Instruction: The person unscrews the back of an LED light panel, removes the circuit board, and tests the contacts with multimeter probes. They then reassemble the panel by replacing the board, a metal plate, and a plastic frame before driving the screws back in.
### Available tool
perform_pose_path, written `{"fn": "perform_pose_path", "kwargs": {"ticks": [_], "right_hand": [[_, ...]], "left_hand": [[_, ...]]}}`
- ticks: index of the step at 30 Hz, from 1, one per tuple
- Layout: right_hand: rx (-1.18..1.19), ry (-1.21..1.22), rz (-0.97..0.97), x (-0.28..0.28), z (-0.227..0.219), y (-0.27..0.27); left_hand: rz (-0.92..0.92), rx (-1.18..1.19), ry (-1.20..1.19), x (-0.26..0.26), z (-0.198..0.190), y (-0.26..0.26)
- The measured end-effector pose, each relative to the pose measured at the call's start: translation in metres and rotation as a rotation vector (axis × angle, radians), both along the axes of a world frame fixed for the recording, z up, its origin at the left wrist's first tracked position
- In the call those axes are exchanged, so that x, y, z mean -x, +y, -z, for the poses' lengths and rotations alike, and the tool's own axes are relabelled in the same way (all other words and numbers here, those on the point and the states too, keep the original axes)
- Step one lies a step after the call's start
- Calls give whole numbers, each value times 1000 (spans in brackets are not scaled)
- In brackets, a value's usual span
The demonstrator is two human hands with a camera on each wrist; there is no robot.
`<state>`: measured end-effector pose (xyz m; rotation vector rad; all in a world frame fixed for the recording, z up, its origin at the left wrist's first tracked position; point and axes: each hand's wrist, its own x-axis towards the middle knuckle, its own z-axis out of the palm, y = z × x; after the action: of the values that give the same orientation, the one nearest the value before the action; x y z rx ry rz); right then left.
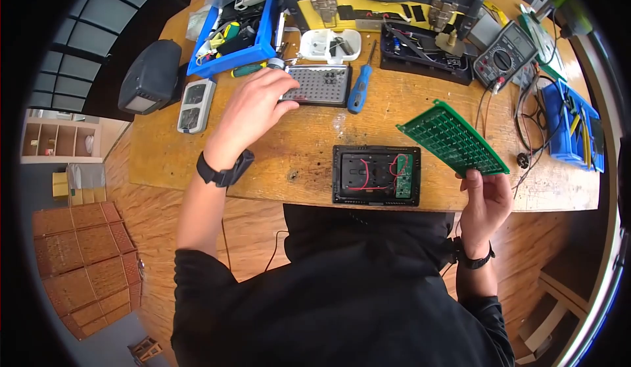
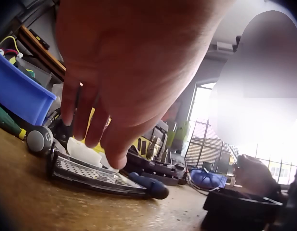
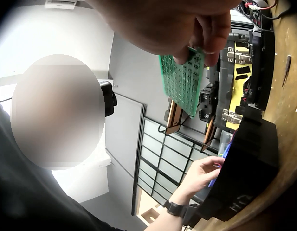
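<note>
My right hand [image 1: 487, 206] pinches a green circuit board [image 1: 453, 140] by its lower edge, thumb on the near face. The board is held tilted above the right part of the workbench. My left hand [image 1: 257, 101] is over the left end of a flat bit case [image 1: 319, 84], which has rows of small holes and a few dark bits standing in it. In the left wrist view, its fingers [image 2: 90, 118] are extended and spread above the case, with nothing seen between them. Near the front edge lies an open black housing [image 1: 376, 175] with red wires and a small green board inside.
A blue screwdriver [image 1: 358, 91] lies right of the bit case, and a white tray [image 1: 330, 46] sits behind it. Blue bins [image 1: 263, 45] stand at both sides. A multimeter [image 1: 505, 56] with cables is at back right. A large black-and-yellow toolbox [image 1: 388, 12] lines the back.
</note>
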<state>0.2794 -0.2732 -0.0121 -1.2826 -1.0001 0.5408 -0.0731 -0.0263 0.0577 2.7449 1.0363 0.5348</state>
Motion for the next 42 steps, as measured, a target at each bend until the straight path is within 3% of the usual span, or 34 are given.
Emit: {"fn": "perform_pose_path", "kwargs": {"ticks": [2,5,7,9,12,15,24,26,29,33,42], "right_hand": [[-5,-10,37,-2,4,-5],[-108,-51,91,5,-1,-9],[-161,-583,102,-7,-8,-12],[-244,-702,-27,-8,-14,-15],[-356,-889,-238,-2,-27,-14],[-457,-966,-291,8,-27,-8],[-576,-943,-323,27,-10,6],[-440,-805,-354,28,-13,8],[-352,-735,-142,35,0,17],[-190,-677,-44,28,7,17],[-9,-675,-74,28,21,21]], "left_hand": [[110,-148,153,-13,-1,6],[99,-75,-32,-30,-11,-11],[179,56,-122,-45,-29,-39],[333,219,-221,-55,-40,-61],[498,318,-189,-66,-49,-87],[557,405,-139,-67,-48,-102],[443,535,-134,-45,-20,-125],[403,503,-159,-43,-14,-123],[315,447,-170,-40,-13,-118],[229,379,-167,-42,-9,-111],[238,306,-67,-55,1,-110]]}}
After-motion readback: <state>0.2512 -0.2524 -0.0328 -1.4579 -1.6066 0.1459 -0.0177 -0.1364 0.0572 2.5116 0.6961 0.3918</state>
